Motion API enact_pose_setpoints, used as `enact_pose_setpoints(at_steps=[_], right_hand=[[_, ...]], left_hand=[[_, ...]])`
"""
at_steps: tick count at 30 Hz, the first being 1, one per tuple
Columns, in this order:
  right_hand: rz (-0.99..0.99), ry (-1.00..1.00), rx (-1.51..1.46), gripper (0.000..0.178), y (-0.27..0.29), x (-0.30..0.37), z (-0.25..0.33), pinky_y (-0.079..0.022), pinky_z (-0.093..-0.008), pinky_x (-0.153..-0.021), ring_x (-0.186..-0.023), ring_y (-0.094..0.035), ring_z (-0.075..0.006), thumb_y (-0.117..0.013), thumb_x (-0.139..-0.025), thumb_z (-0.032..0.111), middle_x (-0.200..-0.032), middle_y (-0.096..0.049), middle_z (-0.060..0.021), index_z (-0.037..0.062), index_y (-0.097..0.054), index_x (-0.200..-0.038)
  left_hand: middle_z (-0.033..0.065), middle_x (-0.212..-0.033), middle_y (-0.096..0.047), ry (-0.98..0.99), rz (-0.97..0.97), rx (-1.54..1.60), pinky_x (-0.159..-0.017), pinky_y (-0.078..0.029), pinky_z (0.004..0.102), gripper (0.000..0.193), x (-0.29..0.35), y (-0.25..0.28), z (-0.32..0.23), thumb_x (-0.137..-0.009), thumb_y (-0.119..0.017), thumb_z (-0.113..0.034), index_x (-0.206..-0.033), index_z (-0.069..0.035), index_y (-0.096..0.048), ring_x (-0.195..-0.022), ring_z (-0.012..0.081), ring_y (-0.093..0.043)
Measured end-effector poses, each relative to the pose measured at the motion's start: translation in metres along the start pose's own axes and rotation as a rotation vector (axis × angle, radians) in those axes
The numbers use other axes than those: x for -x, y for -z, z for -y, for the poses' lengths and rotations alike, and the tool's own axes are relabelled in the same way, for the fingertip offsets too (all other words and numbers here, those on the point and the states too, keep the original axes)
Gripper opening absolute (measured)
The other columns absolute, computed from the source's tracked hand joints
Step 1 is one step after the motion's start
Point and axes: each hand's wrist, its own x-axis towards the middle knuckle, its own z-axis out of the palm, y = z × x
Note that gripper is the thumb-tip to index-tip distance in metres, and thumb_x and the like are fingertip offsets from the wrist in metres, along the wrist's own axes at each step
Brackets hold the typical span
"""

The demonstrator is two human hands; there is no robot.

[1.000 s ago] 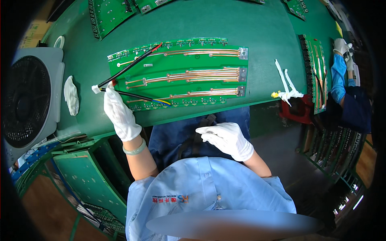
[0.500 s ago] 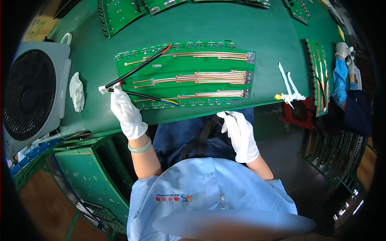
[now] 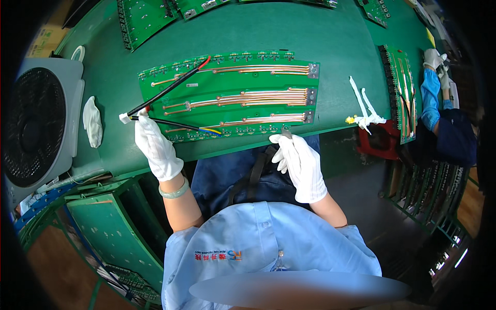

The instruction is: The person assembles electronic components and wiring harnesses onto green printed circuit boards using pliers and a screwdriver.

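Observation:
A long green circuit board (image 3: 232, 82) with rows of copper-coloured bars lies at the table's near side. Across its left part runs a wire harness (image 3: 175, 85) in black sleeving, with red, blue and yellow wire ends and a white plug. My left hand (image 3: 156, 147), in a white glove, is closed at the board's left edge, its fingertips on the harness beside the plug. In a white glove too, my right hand (image 3: 299, 168) pinches a small dark grey flat piece (image 3: 286, 133) at the board's near edge. The rest of that piece is hidden by the fingers.
A grey fan-like unit (image 3: 39, 124) stands far left, near a crumpled white glove (image 3: 92, 122). White strips (image 3: 366, 111) lie to the right. Another board (image 3: 400, 93) is beside a co-worker's gloved hand (image 3: 434, 59). More boards (image 3: 147, 20) line the far side.
My right hand has moved up and slightly left to the board's near edge, where the grey piece now shows. My left hand stays at the harness. The whole view has shifted a little left.

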Motion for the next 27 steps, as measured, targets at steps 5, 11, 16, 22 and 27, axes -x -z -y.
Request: enact_pose_setpoints(at_steps=[5,11,16,22,27], right_hand=[[-0.024,-0.013,-0.027,0.023,-0.003,0.0,-0.001,-0.045,-0.0252,-0.049,-0.05,-0.055,-0.0122,-0.047,-0.095,0.018,-0.065,-0.059,-0.0073,0.0032,-0.059,-0.107],[0.005,-0.023,-0.061,0.022,0.001,-0.002,-0.003,-0.044,-0.0247,-0.047,-0.048,-0.054,-0.0115,-0.046,-0.095,0.018,-0.064,-0.059,-0.0071,0.0027,-0.059,-0.105],[0.017,-0.04,-0.112,0.024,0.003,-0.004,-0.003,-0.039,-0.0206,-0.043,-0.045,-0.05,-0.0073,-0.045,-0.096,0.018,-0.062,-0.058,-0.0051,0.0006,-0.061,-0.102],[0.453,-0.045,-0.028,0.022,0.018,-0.008,0.001,-0.043,-0.0243,-0.047,-0.05,-0.054,-0.0101,-0.045,-0.094,0.016,-0.067,-0.058,-0.0063,0.0027,-0.06,-0.104],[0.071,0.087,0.013,0.022,0.01,-0.006,0.001,-0.038,-0.0213,-0.041,-0.045,-0.049,-0.0064,-0.046,-0.094,0.016,-0.058,-0.056,-0.0044,0.0016,-0.063,-0.099]], left_hand=[[0.0046,-0.101,-0.056,-0.005,-0.007,-0.072,-0.084,-0.04,0.0264,0.049,-0.002,0.002,0.001,-0.097,-0.039,-0.043,-0.109,0.001,-0.055,-0.092,0.0112,-0.049],[0.0049,-0.101,-0.056,0.018,-0.024,-0.049,-0.084,-0.04,0.0262,0.049,-0.001,-0.001,0.0,-0.098,-0.038,-0.042,-0.11,0.002,-0.055,-0.092,0.0112,-0.049],[0.0049,-0.101,-0.056,-0.03,0.008,-0.084,-0.083,-0.041,0.0258,0.049,0.0,0.002,0.001,-0.098,-0.037,-0.042,-0.11,0.002,-0.055,-0.091,0.0111,-0.05],[0.0009,-0.092,-0.055,-0.03,0.007,0.05,-0.075,-0.038,0.022,0.039,0.0,-0.001,0.0,-0.098,-0.042,-0.036,-0.107,0.0,-0.055,-0.083,0.0063,-0.046],[0.0011,-0.092,-0.054,-0.066,-0.002,-0.002,-0.075,-0.038,0.022,0.039,-0.001,-0.004,-0.003,-0.098,-0.042,-0.036,-0.107,0.0,-0.055,-0.083,0.0062,-0.046]])
